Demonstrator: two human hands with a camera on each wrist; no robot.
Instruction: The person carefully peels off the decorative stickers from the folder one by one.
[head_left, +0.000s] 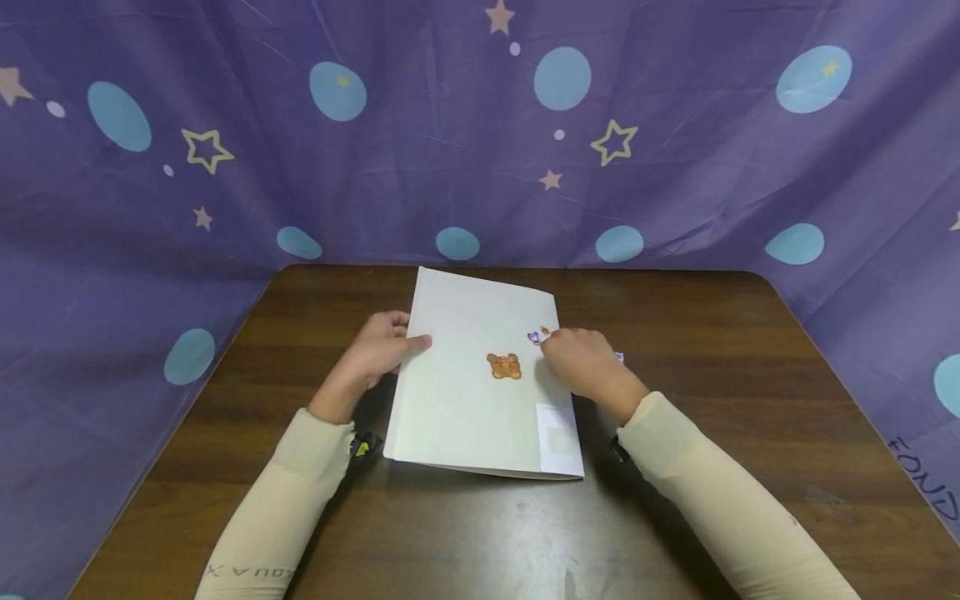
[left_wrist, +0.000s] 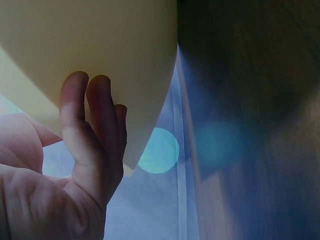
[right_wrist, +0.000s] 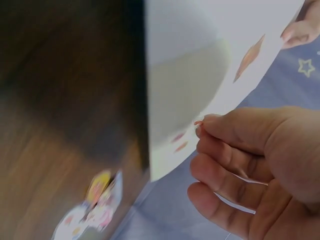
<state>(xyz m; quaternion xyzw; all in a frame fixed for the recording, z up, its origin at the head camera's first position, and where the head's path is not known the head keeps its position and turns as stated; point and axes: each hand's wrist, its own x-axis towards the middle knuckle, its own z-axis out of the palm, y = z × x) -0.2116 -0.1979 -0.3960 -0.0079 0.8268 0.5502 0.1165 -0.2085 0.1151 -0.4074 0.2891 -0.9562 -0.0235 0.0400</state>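
Observation:
A white folder [head_left: 465, 400] is held tilted above the table. My left hand [head_left: 385, 343] grips its left edge, thumb on the front; in the left wrist view its fingers [left_wrist: 74, 100] lie against the underside. A brown bear sticker [head_left: 504, 366] is on the front, near the middle. To its upper right, a small purple and white sticker [head_left: 537, 337] sits beside my right hand [head_left: 588, 362]. Thumb and forefinger of that hand pinch a small reddish sticker [right_wrist: 198, 123] at the folder's surface; the hand mostly covers it.
Several colourful stickers [right_wrist: 97, 207] lie on the wooden table [head_left: 712, 400] to the right, largely behind the right hand in the head view. A white label [head_left: 558, 442] marks the folder's lower right corner. A purple patterned cloth [head_left: 450, 133] hangs behind the table.

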